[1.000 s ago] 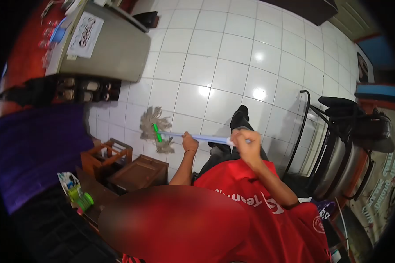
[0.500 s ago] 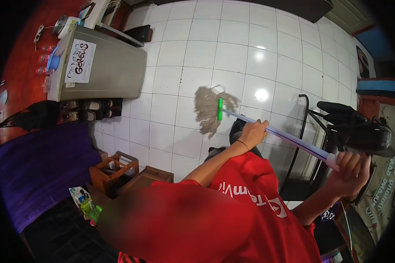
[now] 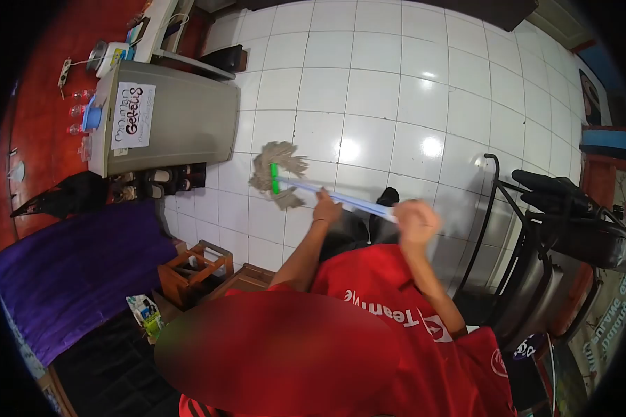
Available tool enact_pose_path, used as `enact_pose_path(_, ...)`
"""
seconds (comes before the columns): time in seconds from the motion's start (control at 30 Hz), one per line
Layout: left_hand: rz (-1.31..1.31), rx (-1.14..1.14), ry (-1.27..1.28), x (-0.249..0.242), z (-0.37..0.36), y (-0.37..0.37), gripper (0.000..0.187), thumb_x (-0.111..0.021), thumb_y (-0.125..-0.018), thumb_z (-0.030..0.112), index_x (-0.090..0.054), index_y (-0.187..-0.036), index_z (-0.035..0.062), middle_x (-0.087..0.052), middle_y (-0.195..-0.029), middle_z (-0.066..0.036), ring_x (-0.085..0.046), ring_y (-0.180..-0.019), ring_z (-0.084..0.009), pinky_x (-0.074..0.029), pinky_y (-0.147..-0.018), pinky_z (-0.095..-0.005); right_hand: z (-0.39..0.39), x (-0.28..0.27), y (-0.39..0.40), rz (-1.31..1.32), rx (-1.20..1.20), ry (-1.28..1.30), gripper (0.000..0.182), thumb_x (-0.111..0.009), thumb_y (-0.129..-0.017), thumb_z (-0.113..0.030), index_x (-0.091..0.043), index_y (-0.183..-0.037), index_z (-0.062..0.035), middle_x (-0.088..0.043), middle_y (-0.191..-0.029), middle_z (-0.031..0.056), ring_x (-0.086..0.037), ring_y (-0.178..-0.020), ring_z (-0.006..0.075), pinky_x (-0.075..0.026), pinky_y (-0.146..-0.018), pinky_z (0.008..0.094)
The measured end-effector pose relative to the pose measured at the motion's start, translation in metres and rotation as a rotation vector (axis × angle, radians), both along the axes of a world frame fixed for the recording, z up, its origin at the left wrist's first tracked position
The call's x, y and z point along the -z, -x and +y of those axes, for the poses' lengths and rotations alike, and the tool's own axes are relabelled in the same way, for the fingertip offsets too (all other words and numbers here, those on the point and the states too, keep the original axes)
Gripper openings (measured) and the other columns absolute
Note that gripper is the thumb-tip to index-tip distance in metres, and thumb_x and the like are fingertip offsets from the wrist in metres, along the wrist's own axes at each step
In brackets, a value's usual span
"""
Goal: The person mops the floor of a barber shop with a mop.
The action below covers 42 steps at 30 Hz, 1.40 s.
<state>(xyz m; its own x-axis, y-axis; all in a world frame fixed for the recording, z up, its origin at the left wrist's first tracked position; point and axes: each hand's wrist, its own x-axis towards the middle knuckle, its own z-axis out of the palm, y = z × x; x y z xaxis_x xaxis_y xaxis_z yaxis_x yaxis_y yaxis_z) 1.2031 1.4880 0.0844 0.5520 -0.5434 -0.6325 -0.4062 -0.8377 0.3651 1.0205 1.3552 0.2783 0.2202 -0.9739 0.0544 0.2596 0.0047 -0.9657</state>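
A string mop with a bright green clamp [image 3: 275, 178] and grey-brown strands [image 3: 271, 161] lies on the white tiled floor, left of centre. Its pale blue handle [image 3: 358, 202] slants back towards my body. My left hand [image 3: 327, 208] is closed round the lower part of the handle. Farther up, my right hand [image 3: 418, 221], a little blurred, is wrapped round the handle's top end. The handle runs across in front of my dark trousers and a black-clad foot [image 3: 390, 196].
To the left stand a grey fridge [image 3: 181, 118] with a paper sign, shoes [image 3: 158, 182] on a rack and a wooden stool [image 3: 196, 271]. A black metal frame [image 3: 490, 215] and a black-seated chair [image 3: 584, 236] stand on the right. Glossy white tiles [image 3: 375, 90] stretch ahead.
The mop head has moved left and slightly nearer, towards the shoe rack. Both hands have swung left with the handle, my right hand coming in from the far right to before my body.
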Motion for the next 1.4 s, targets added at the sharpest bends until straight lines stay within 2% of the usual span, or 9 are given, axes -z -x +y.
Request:
enact_pose_path(0.17,-0.059,0.022,-0.195,-0.021,-0.006,-0.050,0.051,-0.054,-0.077,0.022,-0.031,-0.112,-0.0079,-0.036,-0.117,-0.031,-0.041,-0.109,-0.0416,-0.041,-0.083,-0.0433,-0.005,0.008,-0.049,0.318,-0.263,-0.064,0.031,-0.053,-0.075,0.000,-0.036,-0.050,0.0001,-0.033,-0.046,0.0002,-0.034,-0.047,0.0044,-0.026,-0.041,0.0243)
enact_pose_path(0.37,-0.227,0.295,0.528,-0.060,-0.116,0.003,0.028,-0.055,-0.068,0.012,-0.049,-0.091,-0.0039,-0.051,-0.089,-0.021,-0.049,-0.083,-0.0354,-0.041,-0.071,-0.0440,-0.113,-0.055,-0.012,0.365,0.292,-0.182,0.032,-0.048,-0.082,-0.019,-0.044,-0.052,-0.0067,-0.042,-0.047,0.0017,-0.042,-0.044,0.0110,-0.040,-0.046,0.0266)
enact_pose_path(0.4,-0.077,0.264,0.431,-0.088,-0.142,0.013,0.028,-0.056,-0.068,0.012,-0.048,-0.090,-0.0031,-0.052,-0.086,-0.020,-0.050,-0.081,-0.0352,-0.041,-0.073,-0.0434,-0.130,-0.069,-0.003,0.480,0.434,0.180,0.032,-0.045,-0.083,-0.023,-0.044,-0.055,-0.0068,-0.042,-0.048,0.0020,-0.040,-0.043,0.0104,-0.038,-0.044,0.0256)
enact_pose_path(0.5,0.009,0.517,0.809,-0.120,-0.194,0.020,0.022,-0.059,-0.072,0.021,-0.045,-0.082,0.0065,-0.053,-0.078,-0.011,-0.053,-0.079,-0.0278,-0.040,-0.068,-0.0396,-0.161,-0.158,0.017,-0.077,0.291,-0.036,0.036,-0.041,-0.084,-0.022,-0.029,-0.052,-0.0130,-0.023,-0.044,-0.0024,-0.024,-0.039,0.0090,-0.024,-0.040,0.0241)
enact_pose_path(0.6,0.153,0.533,0.844,-0.129,-0.227,0.032,0.025,-0.061,-0.072,0.023,-0.045,-0.086,0.0080,-0.053,-0.078,-0.010,-0.054,-0.079,-0.0277,-0.044,-0.065,-0.0391,-0.167,-0.201,0.004,-0.066,0.324,0.028,0.038,-0.036,-0.087,-0.022,-0.022,-0.052,-0.0161,-0.018,-0.044,-0.0032,-0.017,-0.037,0.0074,-0.020,-0.040,0.0246)
enact_pose_path(0.77,0.218,0.588,0.717,-0.116,-0.234,0.017,0.024,-0.059,-0.073,0.023,-0.048,-0.087,0.0071,-0.055,-0.079,-0.010,-0.056,-0.078,-0.0283,-0.046,-0.061,-0.0392,-0.188,-0.160,0.021,-0.293,0.137,0.120,0.035,-0.036,-0.085,-0.022,-0.024,-0.053,-0.0167,-0.022,-0.042,-0.0045,-0.017,-0.034,0.0062,-0.017,-0.038,0.0239)
enact_pose_path(0.93,0.176,0.397,0.529,-0.042,-0.198,-0.053,0.022,-0.056,-0.073,0.029,-0.054,-0.088,0.0133,-0.056,-0.088,-0.009,-0.055,-0.085,-0.0277,-0.046,-0.068,-0.0409,-0.175,-0.069,-0.038,0.201,0.463,-0.022,0.036,-0.032,-0.081,-0.033,-0.035,-0.053,-0.0114,-0.028,-0.044,-0.0006,-0.027,-0.037,0.0113,-0.024,-0.037,0.0251)
enact_pose_path(1.17,-0.230,0.236,-0.087,0.009,-0.162,-0.150,0.034,-0.060,-0.068,0.008,-0.046,-0.098,0.0003,-0.036,-0.117,-0.028,-0.038,-0.111,-0.0384,-0.046,-0.078,-0.0410,-0.166,-0.007,-0.130,0.052,-0.139,-0.570,0.037,-0.053,-0.082,-0.008,-0.035,-0.050,-0.0084,-0.033,-0.045,-0.0012,-0.030,-0.039,0.0074,-0.036,-0.049,0.0271)
enact_pose_path(1.4,-0.109,0.665,0.259,-0.037,-0.306,-0.092,0.027,-0.057,-0.075,0.022,-0.051,-0.091,0.0018,-0.058,-0.078,-0.019,-0.058,-0.072,-0.0327,-0.049,-0.065,-0.0397,-0.298,-0.086,-0.083,0.336,0.328,-0.236,0.034,-0.050,-0.083,-0.012,-0.038,-0.051,-0.0076,-0.038,-0.044,0.0008,-0.036,-0.038,0.0087,-0.034,-0.039,0.0245)
